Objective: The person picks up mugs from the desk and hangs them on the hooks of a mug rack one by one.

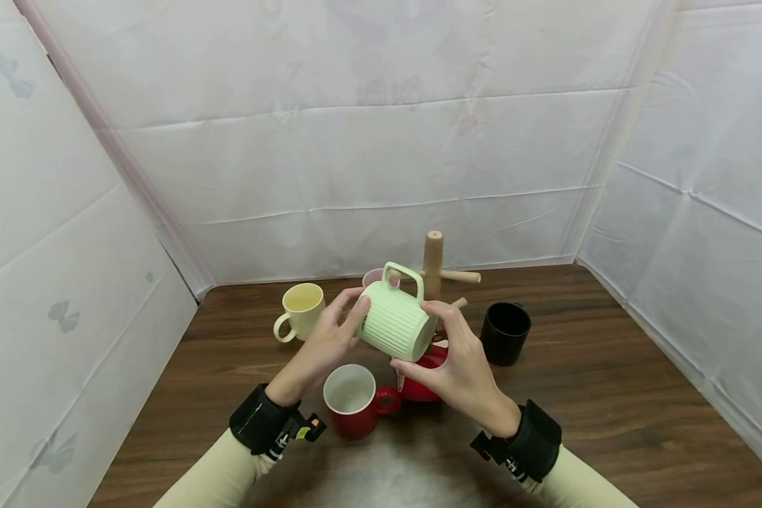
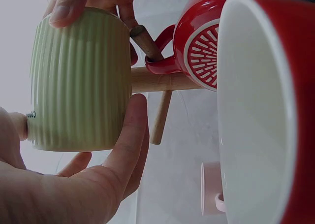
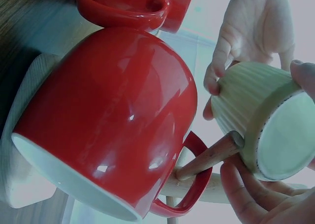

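Observation:
A pale green ribbed mug [image 1: 394,323] is held in the air, tilted on its side with its handle [image 1: 403,271] upward. My left hand [image 1: 322,339] grips its rim end, fingers and thumb on either side. At the base end, my right hand [image 1: 463,370] pinches it between thumb and fingers. Its pale round underside [image 3: 288,135] shows in the right wrist view. Just behind it stands a wooden mug tree [image 1: 433,254]. A red mug [image 3: 113,111] hangs by its handle from one peg [image 3: 211,157], below and close to the green mug.
Another red mug [image 1: 355,418] with a white inside stands upright between my forearms. To the left is a yellow mug [image 1: 307,321], to the right a black mug [image 1: 498,346]. A pink mug [image 1: 373,277] stands behind, partly hidden. White sheeting [image 1: 355,155] encloses the wooden table [image 1: 578,367].

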{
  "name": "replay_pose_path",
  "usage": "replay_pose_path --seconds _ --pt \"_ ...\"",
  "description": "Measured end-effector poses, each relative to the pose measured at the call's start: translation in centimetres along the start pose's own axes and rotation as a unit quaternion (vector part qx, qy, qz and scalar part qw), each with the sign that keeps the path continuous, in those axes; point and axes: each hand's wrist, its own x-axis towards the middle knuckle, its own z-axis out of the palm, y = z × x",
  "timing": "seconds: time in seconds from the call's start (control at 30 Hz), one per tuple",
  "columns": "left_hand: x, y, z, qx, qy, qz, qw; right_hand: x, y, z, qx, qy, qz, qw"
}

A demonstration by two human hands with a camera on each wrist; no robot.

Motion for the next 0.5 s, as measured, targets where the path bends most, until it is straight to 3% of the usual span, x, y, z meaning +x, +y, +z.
replay_pose_path --seconds 0.5 --pt "1.4 -0.5 0.3 0.013 -0.017 -0.009 0.9997 -0.2 -0.8 -0.1 -0.031 -0.024 0.04 0.998"
